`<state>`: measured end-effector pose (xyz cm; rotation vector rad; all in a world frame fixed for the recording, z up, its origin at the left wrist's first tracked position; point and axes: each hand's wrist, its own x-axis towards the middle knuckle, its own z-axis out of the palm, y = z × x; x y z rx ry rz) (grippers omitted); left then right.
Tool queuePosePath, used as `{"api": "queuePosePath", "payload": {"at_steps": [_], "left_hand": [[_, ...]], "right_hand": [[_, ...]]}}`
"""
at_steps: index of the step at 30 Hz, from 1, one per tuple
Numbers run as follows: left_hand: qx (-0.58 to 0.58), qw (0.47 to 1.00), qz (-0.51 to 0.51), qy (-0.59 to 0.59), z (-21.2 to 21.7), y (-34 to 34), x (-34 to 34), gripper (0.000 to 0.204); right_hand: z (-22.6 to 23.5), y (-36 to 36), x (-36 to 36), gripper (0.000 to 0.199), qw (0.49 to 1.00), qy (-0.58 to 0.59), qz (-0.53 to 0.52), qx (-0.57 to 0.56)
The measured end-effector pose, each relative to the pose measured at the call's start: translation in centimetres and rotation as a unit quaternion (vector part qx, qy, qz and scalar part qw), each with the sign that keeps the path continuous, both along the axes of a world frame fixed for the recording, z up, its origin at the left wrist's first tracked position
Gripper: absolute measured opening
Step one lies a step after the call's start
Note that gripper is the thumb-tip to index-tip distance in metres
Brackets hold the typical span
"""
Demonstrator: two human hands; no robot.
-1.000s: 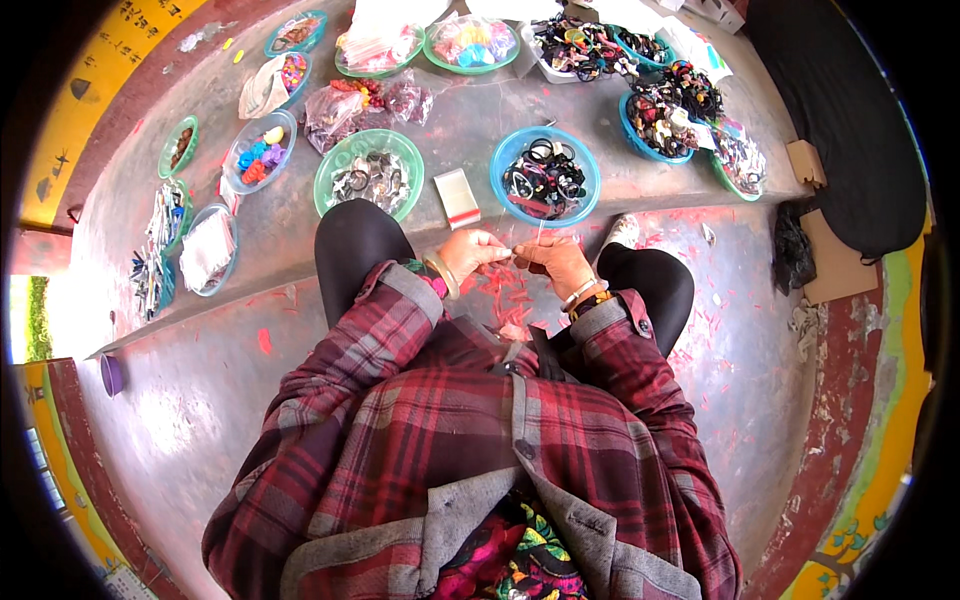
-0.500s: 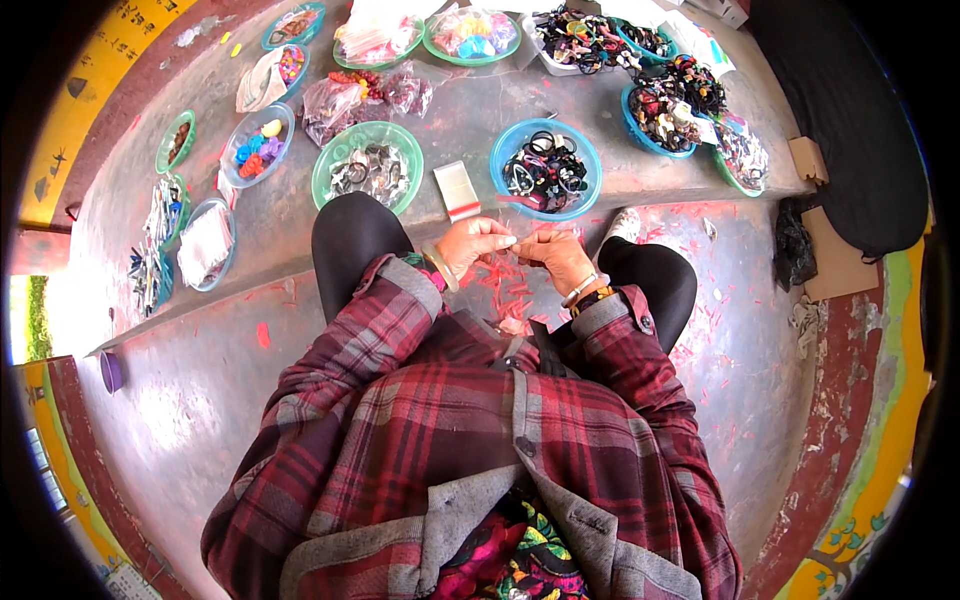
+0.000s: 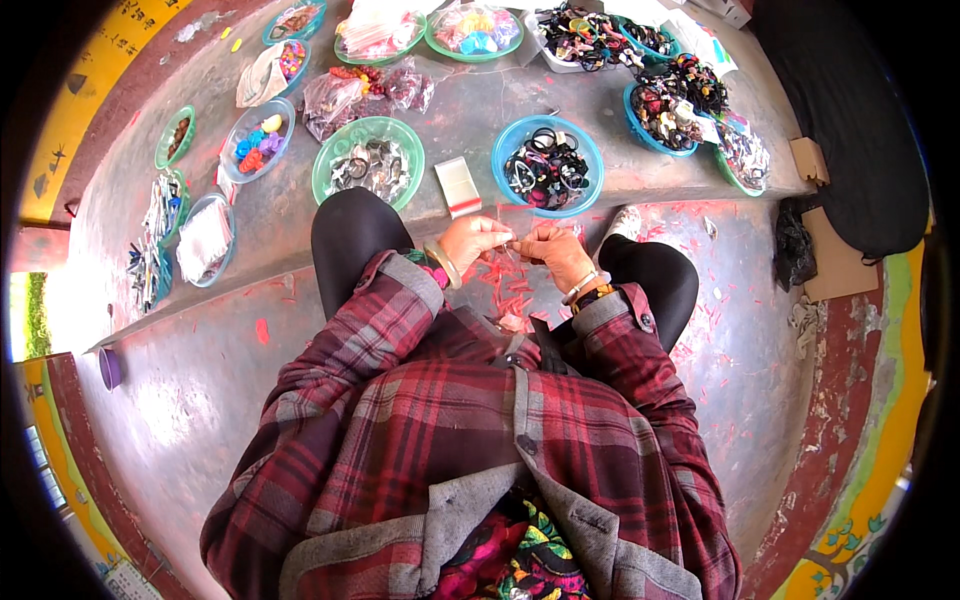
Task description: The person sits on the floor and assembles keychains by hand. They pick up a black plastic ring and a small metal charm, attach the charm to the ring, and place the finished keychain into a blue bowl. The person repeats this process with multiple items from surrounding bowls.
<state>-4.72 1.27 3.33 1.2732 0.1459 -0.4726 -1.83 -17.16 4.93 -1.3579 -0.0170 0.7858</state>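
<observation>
My left hand (image 3: 474,243) and my right hand (image 3: 556,252) meet in front of my knees, fingertips almost touching. Both are closed in a pinch. Whatever sits between the fingers is too small and pale to make out; it may be thin and see-through. Just beyond my left hand lies a small white open box (image 3: 458,186) with a red strip along its near edge. A blue basket (image 3: 598,178) of black hair ties stands beyond my right hand. Past my left knee is a green basket (image 3: 322,178) holding small metallic-looking pieces in clear wrap.
Many red scraps (image 3: 512,297) litter the floor below my hands. Along the concrete ledge (image 3: 455,110) stand more baskets of hair ties, coloured pieces and packets, with plastic bags (image 3: 335,103) among them. A purple cup (image 3: 110,369) is at far left, a black bag (image 3: 795,250) at right.
My fingers have shifted slightly where they meet, still pinched together. The baskets and the white box are where they were.
</observation>
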Motion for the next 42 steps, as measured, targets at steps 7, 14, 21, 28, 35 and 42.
{"api": "queuePosePath", "payload": {"at_steps": [7, 14, 21, 28, 35, 42], "left_hand": [[0.028, 1.0, 0.007, 0.011, -0.2, 0.2, 0.0, 0.02], [0.02, 1.0, -0.001, 0.018, -0.3, 0.1, 0.0, 0.021], [0.06, 0.997, -0.03, -0.025, 0.7, -0.2, 0.2, 0.014], [0.093, 0.971, -0.018, -0.219, 0.5, -0.4, 0.0, 0.014], [0.098, 0.983, 0.037, -0.148, -0.1, 0.0, 0.4, 0.012], [-0.051, 0.989, 0.123, 0.071, 0.3, 0.2, 0.5, 0.013]], "right_hand": [[2.7, 1.1, -0.2, 0.009, 0.998, -0.041, -0.038, -0.017], [0.1, 0.6, 0.4, 0.01, 0.978, -0.156, -0.09, -0.108], [1.9, 1.5, -0.4, 0.015, 0.829, -0.488, -0.081, -0.261], [2.4, 1.6, -0.9, 0.018, 0.778, -0.571, -0.041, -0.259], [3.2, 1.6, -1.0, 0.017, 0.841, -0.493, -0.022, -0.222], [4.3, 2.0, -1.4, 0.019, 0.693, -0.646, 0.036, -0.318]]}}
